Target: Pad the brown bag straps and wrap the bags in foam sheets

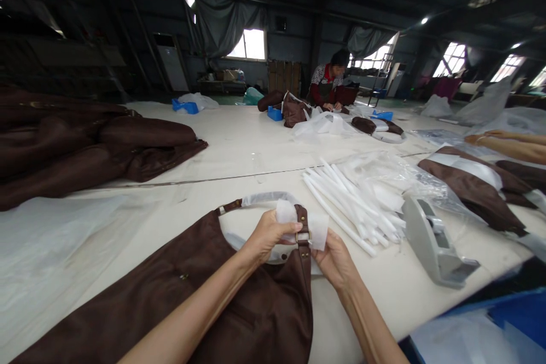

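A dark brown leather handbag [179, 278] lies on the table below me, its strap looped away from me. White wrapping [267, 198] covers part of that strap. At the strap's right end sits a metal buckle [303, 236]. A thin white sheet [319, 228] shows on both sides of the buckle. My left hand [264, 234] is closed at the buckle's left, thumb and fingers pinching the sheet. On the other side, my right hand [335, 257] pinches the sheet's right end between thumb and fingers.
White tubes [341, 205] lie beyond my right hand, beside a grey tape dispenser [433, 242]. Brown bags [94, 142] are piled at left, near plastic sheeting [63, 244]. A co-worker [328, 82] works across the table; another person's arms [507, 143] reach in from the right.
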Motion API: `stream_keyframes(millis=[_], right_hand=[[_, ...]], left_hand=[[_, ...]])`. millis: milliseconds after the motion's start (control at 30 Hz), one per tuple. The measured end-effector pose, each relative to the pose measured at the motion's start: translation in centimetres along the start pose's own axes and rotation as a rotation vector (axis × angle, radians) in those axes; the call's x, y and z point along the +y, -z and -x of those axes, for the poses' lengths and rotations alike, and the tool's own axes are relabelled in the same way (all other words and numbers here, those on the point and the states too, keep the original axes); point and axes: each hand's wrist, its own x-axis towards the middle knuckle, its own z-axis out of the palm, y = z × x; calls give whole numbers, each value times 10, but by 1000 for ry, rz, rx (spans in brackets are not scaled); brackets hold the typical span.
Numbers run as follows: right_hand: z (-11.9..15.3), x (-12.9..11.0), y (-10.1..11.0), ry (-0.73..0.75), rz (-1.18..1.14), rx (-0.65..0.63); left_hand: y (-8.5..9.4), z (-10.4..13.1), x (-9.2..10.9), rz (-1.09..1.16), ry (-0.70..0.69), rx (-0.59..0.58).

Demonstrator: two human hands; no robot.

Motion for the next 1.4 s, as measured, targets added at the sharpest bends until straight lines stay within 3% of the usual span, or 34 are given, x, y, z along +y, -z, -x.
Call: stream_keyframes(millis=[100,233,500,700,867,933,1033,1133,1300,1400], right_hand=[[1,6,-17,16,-5,-45],[7,13,-30,29,-7,8],[8,37,-29,124,176,183],[18,38,-31,94,149,219],[19,40,-31,114,154,238],[18,40,-31,119,165,250],[18,41,-31,123,167,269],[18,41,-33,145,200,282],[17,44,-37,181,281,297],[18,45,-41,217,328,308]], left_hand=[[2,0,-1,-3,-7,16],[2,0,-5,1,-18,52],[-2,14,-21,7,-23,162],[-6,29,-30,-20,-10,174],[-10,29,-32,-71,-85,229],[-7,30,-32,-56,-94,190],[2,29,-34,146,-4,86],[6,24,-40,307,74,82],[-6,25,-48,233,-70,60],[-15,30,-52,136,-102,112]])
